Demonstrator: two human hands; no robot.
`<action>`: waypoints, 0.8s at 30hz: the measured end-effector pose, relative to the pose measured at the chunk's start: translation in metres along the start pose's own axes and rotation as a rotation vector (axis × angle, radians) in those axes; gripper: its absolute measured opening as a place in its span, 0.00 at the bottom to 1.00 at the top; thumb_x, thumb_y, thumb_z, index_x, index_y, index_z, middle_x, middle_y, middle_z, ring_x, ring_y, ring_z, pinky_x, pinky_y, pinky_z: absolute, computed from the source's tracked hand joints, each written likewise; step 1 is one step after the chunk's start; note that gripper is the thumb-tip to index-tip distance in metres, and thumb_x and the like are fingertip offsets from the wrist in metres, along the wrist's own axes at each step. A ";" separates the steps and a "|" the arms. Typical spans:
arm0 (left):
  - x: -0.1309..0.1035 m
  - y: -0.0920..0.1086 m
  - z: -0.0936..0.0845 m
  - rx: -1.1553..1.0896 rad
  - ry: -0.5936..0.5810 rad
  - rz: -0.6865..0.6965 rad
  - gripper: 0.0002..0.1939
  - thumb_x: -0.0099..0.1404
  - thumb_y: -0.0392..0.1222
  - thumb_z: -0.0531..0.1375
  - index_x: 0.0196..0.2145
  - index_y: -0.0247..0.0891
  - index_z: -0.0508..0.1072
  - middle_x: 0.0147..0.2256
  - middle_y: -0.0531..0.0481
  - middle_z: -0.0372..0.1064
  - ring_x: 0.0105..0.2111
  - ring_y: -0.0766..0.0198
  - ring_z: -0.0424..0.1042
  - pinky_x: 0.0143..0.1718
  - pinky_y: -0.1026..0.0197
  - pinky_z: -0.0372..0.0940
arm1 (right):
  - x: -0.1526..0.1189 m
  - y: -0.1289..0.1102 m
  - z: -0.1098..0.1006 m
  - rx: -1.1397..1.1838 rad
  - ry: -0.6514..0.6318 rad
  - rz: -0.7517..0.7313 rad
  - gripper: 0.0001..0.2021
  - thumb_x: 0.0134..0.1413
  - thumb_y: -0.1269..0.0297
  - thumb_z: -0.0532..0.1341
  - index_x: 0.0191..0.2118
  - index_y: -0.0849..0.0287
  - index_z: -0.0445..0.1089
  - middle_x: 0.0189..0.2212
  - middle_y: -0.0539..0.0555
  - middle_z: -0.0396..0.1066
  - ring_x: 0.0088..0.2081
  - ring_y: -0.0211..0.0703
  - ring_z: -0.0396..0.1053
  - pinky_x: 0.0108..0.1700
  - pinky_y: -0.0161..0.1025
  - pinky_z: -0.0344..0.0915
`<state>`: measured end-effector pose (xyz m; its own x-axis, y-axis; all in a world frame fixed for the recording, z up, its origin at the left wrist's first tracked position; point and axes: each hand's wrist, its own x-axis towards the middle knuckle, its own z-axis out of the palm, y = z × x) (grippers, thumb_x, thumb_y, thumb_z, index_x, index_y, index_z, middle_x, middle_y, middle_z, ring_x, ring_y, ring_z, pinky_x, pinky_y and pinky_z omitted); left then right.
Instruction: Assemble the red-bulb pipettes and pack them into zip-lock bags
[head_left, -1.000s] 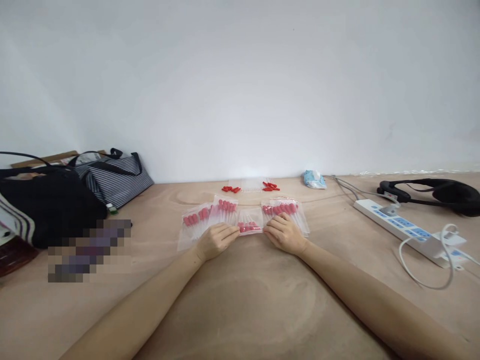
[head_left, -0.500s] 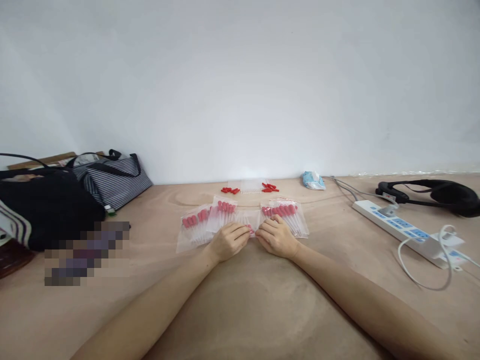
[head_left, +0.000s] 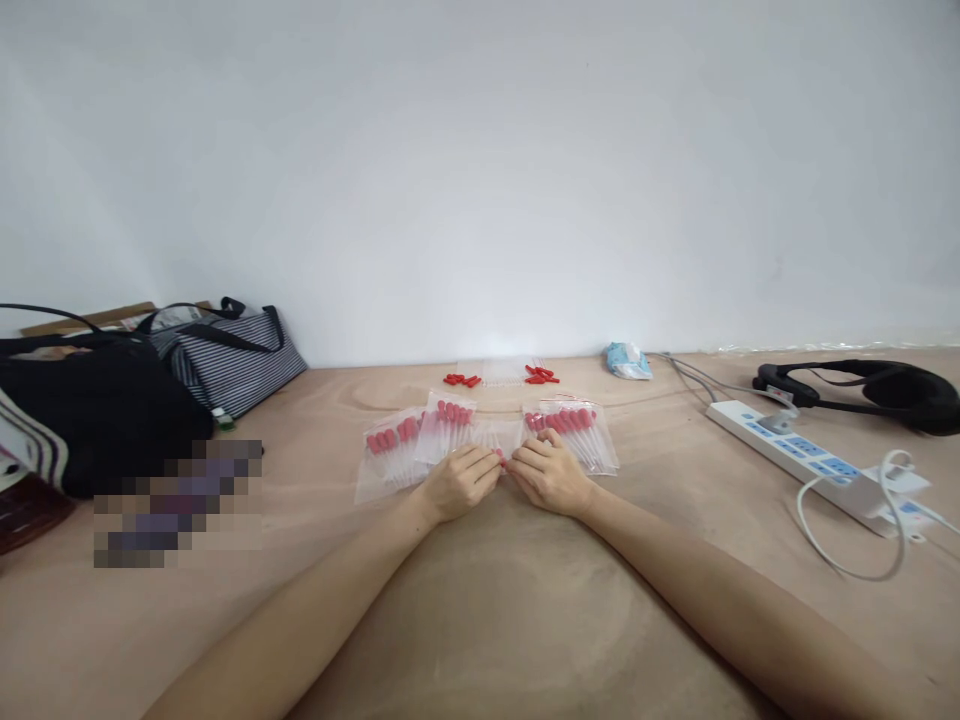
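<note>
In the head view, my left hand (head_left: 461, 483) and my right hand (head_left: 551, 475) are close together at mid-table, fingertips nearly meeting. Both are closed, pinching the near edge of a clear plastic bag (head_left: 499, 434) that lies flat between them. Thin clear tubes show in it, and a bit of red at my left fingertips; the fingers hide the rest. Beyond my left hand lie clear bags of red-bulbed droppers (head_left: 406, 430), partly overlapping. Another bag of red-bulbed droppers (head_left: 576, 420) is just past my right hand.
Loose red bulbs (head_left: 541, 375) and thin clear tubes (head_left: 504, 380) lie near the wall. A blue-white packet (head_left: 628, 361), a white power strip (head_left: 795, 455) with cables and a black headset-like object (head_left: 862, 385) are on the right. Left are a striped bag (head_left: 232, 362) and a black bag (head_left: 105, 420).
My fingertips have drawn slightly closer together at the bag's edge, the left hand shifting a little to the right. The bags and the other things stay in place.
</note>
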<state>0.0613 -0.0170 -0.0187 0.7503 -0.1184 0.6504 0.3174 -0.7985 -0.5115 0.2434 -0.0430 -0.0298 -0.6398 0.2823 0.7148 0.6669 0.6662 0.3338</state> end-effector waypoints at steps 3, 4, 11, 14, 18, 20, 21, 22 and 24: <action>-0.002 -0.002 -0.001 0.010 -0.031 0.005 0.10 0.63 0.30 0.50 0.29 0.32 0.69 0.28 0.47 0.71 0.29 0.65 0.70 0.32 0.61 0.67 | -0.003 0.001 0.001 0.008 -0.006 0.016 0.10 0.54 0.73 0.50 0.28 0.61 0.67 0.23 0.51 0.66 0.29 0.37 0.58 0.37 0.40 0.48; -0.004 -0.003 -0.002 0.016 -0.039 0.006 0.09 0.63 0.30 0.50 0.29 0.32 0.69 0.28 0.47 0.71 0.29 0.64 0.70 0.32 0.61 0.67 | -0.004 0.002 0.001 0.012 -0.009 0.025 0.10 0.54 0.73 0.50 0.28 0.61 0.67 0.23 0.51 0.66 0.29 0.37 0.58 0.37 0.40 0.48; -0.013 -0.009 -0.006 0.072 -0.086 -0.013 0.08 0.63 0.30 0.50 0.30 0.31 0.67 0.28 0.47 0.69 0.28 0.63 0.68 0.31 0.60 0.65 | -0.013 0.008 -0.001 0.077 -0.006 0.082 0.08 0.53 0.73 0.51 0.29 0.61 0.66 0.24 0.50 0.67 0.30 0.36 0.60 0.40 0.41 0.46; -0.014 -0.008 -0.009 0.095 -0.111 -0.021 0.08 0.64 0.31 0.50 0.29 0.32 0.67 0.27 0.48 0.68 0.28 0.64 0.67 0.30 0.61 0.63 | -0.017 0.010 -0.003 0.088 0.005 0.105 0.08 0.53 0.74 0.51 0.29 0.60 0.66 0.24 0.49 0.68 0.31 0.35 0.60 0.40 0.41 0.46; -0.013 -0.008 -0.012 0.108 -0.138 -0.045 0.10 0.65 0.32 0.50 0.27 0.32 0.66 0.24 0.49 0.66 0.25 0.64 0.64 0.27 0.61 0.60 | -0.019 0.012 -0.005 0.089 0.004 0.141 0.08 0.53 0.73 0.51 0.28 0.60 0.66 0.24 0.49 0.68 0.31 0.36 0.61 0.41 0.41 0.45; -0.012 -0.008 -0.013 0.121 -0.156 -0.062 0.12 0.65 0.33 0.49 0.24 0.33 0.64 0.21 0.51 0.63 0.23 0.64 0.62 0.25 0.62 0.58 | -0.019 0.012 -0.006 0.086 0.004 0.152 0.08 0.53 0.72 0.52 0.28 0.60 0.66 0.23 0.49 0.67 0.31 0.36 0.61 0.42 0.41 0.45; -0.012 -0.008 -0.013 0.131 -0.160 -0.067 0.13 0.66 0.34 0.49 0.23 0.33 0.64 0.20 0.51 0.62 0.22 0.64 0.61 0.25 0.62 0.57 | -0.018 0.012 -0.007 0.085 0.006 0.154 0.09 0.53 0.72 0.52 0.27 0.60 0.66 0.23 0.49 0.67 0.31 0.36 0.61 0.42 0.41 0.46; -0.011 -0.009 -0.013 0.142 -0.161 -0.069 0.14 0.66 0.34 0.48 0.23 0.34 0.63 0.20 0.51 0.62 0.21 0.64 0.61 0.24 0.62 0.56 | -0.018 0.011 -0.007 0.082 0.009 0.157 0.09 0.54 0.72 0.52 0.27 0.60 0.66 0.23 0.49 0.67 0.31 0.36 0.60 0.42 0.41 0.46; -0.012 -0.010 -0.013 0.160 -0.156 -0.073 0.15 0.66 0.35 0.48 0.22 0.34 0.63 0.19 0.52 0.60 0.20 0.65 0.59 0.23 0.62 0.54 | -0.017 0.011 -0.008 0.070 0.016 0.167 0.09 0.54 0.71 0.52 0.26 0.60 0.66 0.22 0.49 0.66 0.30 0.36 0.60 0.42 0.41 0.46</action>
<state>0.0417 -0.0154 -0.0141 0.7987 0.0385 0.6005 0.4525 -0.6963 -0.5572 0.2645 -0.0464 -0.0336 -0.5154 0.3826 0.7668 0.7349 0.6576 0.1659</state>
